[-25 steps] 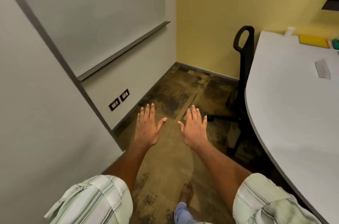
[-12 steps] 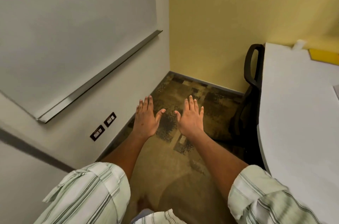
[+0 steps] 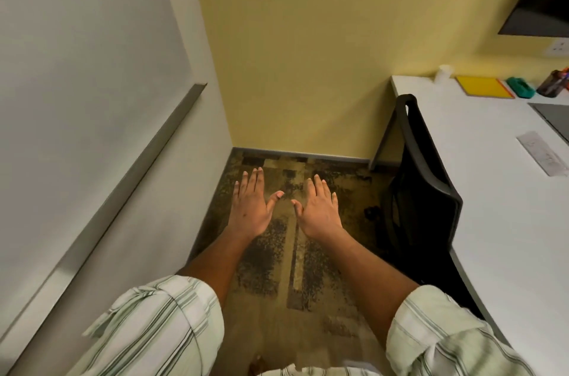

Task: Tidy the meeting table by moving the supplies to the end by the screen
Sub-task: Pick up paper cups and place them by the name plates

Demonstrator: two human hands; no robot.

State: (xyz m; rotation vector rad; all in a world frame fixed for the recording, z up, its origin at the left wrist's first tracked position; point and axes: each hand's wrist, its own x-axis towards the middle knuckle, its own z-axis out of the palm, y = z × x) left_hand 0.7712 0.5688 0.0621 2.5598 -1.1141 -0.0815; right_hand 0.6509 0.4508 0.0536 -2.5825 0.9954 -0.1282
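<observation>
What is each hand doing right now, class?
Left hand: open, fingers straight, holding nothing.
Right hand: open, fingers straight, holding nothing.

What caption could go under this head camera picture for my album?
Left hand and right hand stretch out open over brown patterned carpet beside a white meeting table and black chair.

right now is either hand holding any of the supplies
No: the left hand and the right hand are both spread flat and empty over the carpet.
</observation>
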